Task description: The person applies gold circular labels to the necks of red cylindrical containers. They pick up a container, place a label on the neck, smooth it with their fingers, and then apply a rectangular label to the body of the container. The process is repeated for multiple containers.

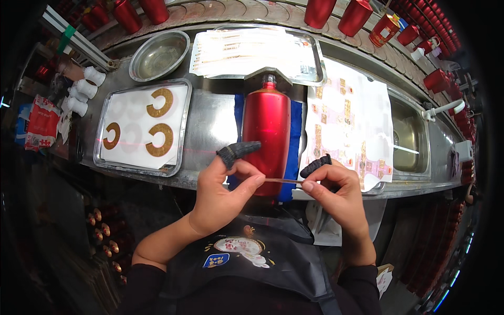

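Note:
A glossy red bottle (266, 126) lies on its back on a blue cloth (296, 131), its dark neck pointing away from me into a metal rest (282, 76). Above the bottle's near end, a thin narrow strip (283, 180) is stretched level between my hands. My left hand (218, 197) pinches one end between thumb and a finger; my right hand (342, 199) pinches the other. Dark knitted covers sit on one finger of each hand, and the left covered finger reaches out over the bottle's side. Whether the strip touches the bottle I cannot tell.
On the left, a tray (185, 131) holds a white sheet with gold C-shaped decals (159, 140). A metal bowl (183, 52) and a tray of strips (319, 50) stand behind. Printed sheets (378, 115) lie right, beside a sink (422, 142). A conveyor (252, 14) carries red bottles.

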The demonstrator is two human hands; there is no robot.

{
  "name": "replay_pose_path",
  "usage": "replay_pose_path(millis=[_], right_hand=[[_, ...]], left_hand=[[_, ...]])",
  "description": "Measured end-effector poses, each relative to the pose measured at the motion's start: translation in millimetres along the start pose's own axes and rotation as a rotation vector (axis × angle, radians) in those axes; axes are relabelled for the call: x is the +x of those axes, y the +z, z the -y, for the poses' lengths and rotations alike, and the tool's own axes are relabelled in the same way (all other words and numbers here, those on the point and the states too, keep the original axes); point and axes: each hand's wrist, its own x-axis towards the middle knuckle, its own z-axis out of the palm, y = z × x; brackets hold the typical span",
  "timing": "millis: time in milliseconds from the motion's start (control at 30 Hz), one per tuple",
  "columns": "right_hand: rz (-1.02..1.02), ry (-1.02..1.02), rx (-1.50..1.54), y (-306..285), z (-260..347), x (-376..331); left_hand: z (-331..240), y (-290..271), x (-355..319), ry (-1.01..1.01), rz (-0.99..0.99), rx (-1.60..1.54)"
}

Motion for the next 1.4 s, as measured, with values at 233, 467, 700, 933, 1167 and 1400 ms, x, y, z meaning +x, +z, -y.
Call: replay_pose_path(millis=[233, 467, 700, 933, 1167, 1400], right_hand=[[-0.044, -0.05, -0.014, 41.0, -17.2, -12.6], [-0.067, -0.004, 0.06, 41.9, -19.2, -10.3], [-0.087, 0.016, 0.065, 44.6, -18.7, -10.2], [-0.098, 0.025, 0.079, 44.0, -18.6, -9.2], [-0.115, 0.043, 0.104, 42.3, -23.4, -5.9], [-0.106, 0.031, 0.122, 42.6, -23.8, -5.6]], left_hand=[[33.4, -5.7, -32.6, -0.053, -0.132, -0.094], [37.4, 0.5, -25.0, 0.085, -0.164, -0.089], [55.3, -6.8, -22.3, 0.142, -0.184, 0.065], [59.6, -10.1, -9.1, 0.298, -0.024, 0.438], [74.8, -14.6, -4.2, 0.18, 0.074, -0.1], [76.7, -2.1, -0.3, 0.088, 0.068, -0.359]])
